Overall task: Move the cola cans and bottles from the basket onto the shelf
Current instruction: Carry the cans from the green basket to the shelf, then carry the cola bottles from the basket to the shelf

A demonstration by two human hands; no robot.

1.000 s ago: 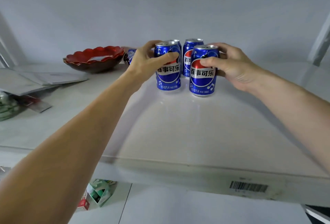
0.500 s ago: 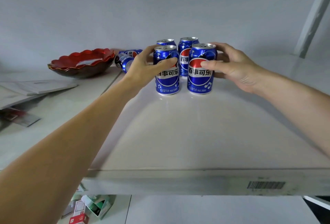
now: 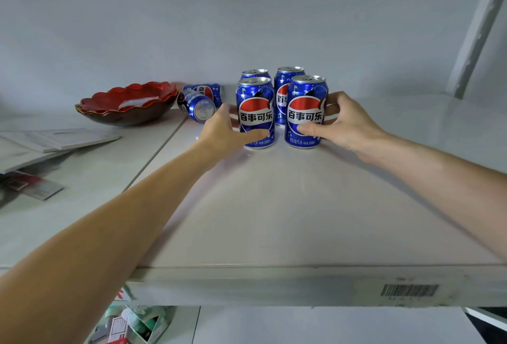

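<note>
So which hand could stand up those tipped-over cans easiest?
Probably the left hand: the two blue cola cans lying on their sides are right beside it, left of the upright ones.

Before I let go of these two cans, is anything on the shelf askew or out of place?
Yes: two cans lie tipped on their sides beside the red bowl, left of the upright group. The four upright cans look fine; your left hand and right hand each grip a front one.
</note>
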